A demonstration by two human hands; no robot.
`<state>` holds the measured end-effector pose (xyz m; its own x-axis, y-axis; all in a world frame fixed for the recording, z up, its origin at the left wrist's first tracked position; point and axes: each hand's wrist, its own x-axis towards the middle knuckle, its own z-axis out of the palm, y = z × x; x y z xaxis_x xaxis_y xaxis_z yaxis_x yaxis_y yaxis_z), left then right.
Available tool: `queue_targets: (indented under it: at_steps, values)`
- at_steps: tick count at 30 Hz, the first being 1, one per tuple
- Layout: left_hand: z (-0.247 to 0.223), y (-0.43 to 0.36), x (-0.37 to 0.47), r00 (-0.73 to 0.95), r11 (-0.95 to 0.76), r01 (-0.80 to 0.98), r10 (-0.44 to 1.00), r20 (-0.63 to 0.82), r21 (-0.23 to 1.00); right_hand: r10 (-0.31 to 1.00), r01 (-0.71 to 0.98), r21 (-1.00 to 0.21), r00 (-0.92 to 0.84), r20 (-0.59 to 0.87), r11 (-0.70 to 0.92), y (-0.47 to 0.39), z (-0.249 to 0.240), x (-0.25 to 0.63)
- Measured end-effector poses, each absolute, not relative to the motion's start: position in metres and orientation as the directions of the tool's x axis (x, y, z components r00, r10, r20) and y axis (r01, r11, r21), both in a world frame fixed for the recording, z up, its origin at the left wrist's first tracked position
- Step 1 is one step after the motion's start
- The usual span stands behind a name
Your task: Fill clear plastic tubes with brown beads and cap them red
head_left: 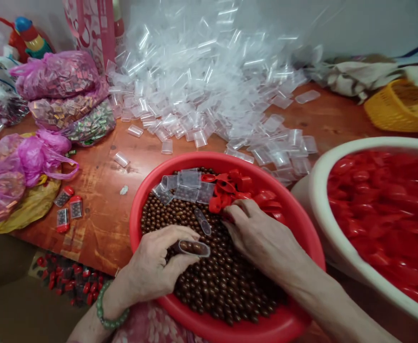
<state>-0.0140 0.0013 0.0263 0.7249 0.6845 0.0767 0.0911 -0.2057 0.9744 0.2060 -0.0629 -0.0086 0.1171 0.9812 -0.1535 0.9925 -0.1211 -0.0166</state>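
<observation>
My left hand [162, 259] grips a small clear plastic case [194, 248], tilted with its open end toward the right, and brown balls show inside it. My right hand [253, 228] has its fingers curled at the edge of a heap of red plastic caps [230, 186]; a bit of red shows at the fingertips, which are partly hidden. Both hands are over a red basin [136, 214] filled with shiny brown balls [226, 281]. On the balls lie several empty clear cases [189, 179] and a clear scoop-like piece [203, 222] between the hands.
A large heap of clear cases [194, 90] covers the table's back. To the right stands a white tub [318, 190] of red caps, with a yellow basket [391, 107] behind. Pink bags [58, 76] and capped cases [76, 206] lie left. Below is a cardboard box [12, 290] holding capped cases.
</observation>
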Motion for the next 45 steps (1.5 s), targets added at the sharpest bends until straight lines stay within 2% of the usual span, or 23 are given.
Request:
queue_targets:
  at_steps: [3,5,8,11,14,18,24,31,35,39,42,45]
  values:
    - [0.028,0.002,-0.015,0.724,-0.15,0.163,0.689,-0.015,0.975,0.987,0.922,-0.378,0.133,0.093,-0.088,-0.072,-0.001,0.211]
    - [0.027,0.002,-0.015,0.719,-0.126,0.184,0.694,-0.046,0.975,0.968,0.788,-0.615,0.183,0.17,-0.041,-0.077,0.009,0.21]
    - [0.025,0.002,-0.015,0.72,-0.068,0.179,0.689,-0.084,0.981,0.968,0.544,-0.838,0.226,0.105,-0.036,-0.078,0.022,0.204]
    - [0.023,-0.001,-0.013,0.704,0.026,0.194,0.692,-0.158,0.981,0.963,0.261,-0.951,0.249,-0.1,-0.166,-0.077,0.024,0.194]
    - [0.024,-0.005,-0.009,0.677,0.18,0.211,0.682,-0.277,0.961,0.946,0.015,-0.966,0.207,-0.249,-0.257,-0.075,0.019,0.187]
    - [0.029,-0.009,0.0,0.659,0.306,0.196,0.662,-0.357,0.931,0.953,-0.143,-0.957,0.132,-0.273,-0.254,-0.074,0.018,0.183]
    - [0.028,-0.012,0.008,0.617,0.316,0.306,0.653,-0.44,0.898,0.942,-0.17,-0.956,0.199,-0.27,-0.238,-0.077,0.012,0.176]
    - [0.027,-0.007,0.005,0.564,0.419,0.196,0.692,-0.451,0.887,0.891,-0.216,-0.954,0.36,-0.278,-0.211,-0.078,0.008,0.162]
    - [0.025,-0.004,0.001,0.582,0.521,0.058,0.676,-0.453,0.852,0.844,-0.197,-0.965,0.475,-0.249,-0.174,-0.074,0.009,0.164]
    - [0.021,-0.006,-0.001,0.616,0.646,0.025,0.591,-0.52,0.763,0.79,-0.125,-0.983,0.586,-0.18,-0.131,-0.075,0.006,0.164]
    - [0.02,-0.007,-0.001,0.566,0.651,-0.004,0.627,-0.535,0.759,0.809,0.087,-0.989,0.586,-0.045,-0.118,-0.079,0.007,0.164]
    - [0.02,-0.005,-0.001,0.567,0.605,-0.036,0.668,-0.482,0.795,0.909,0.31,-0.949,0.408,0.08,-0.056,-0.083,0.014,0.168]
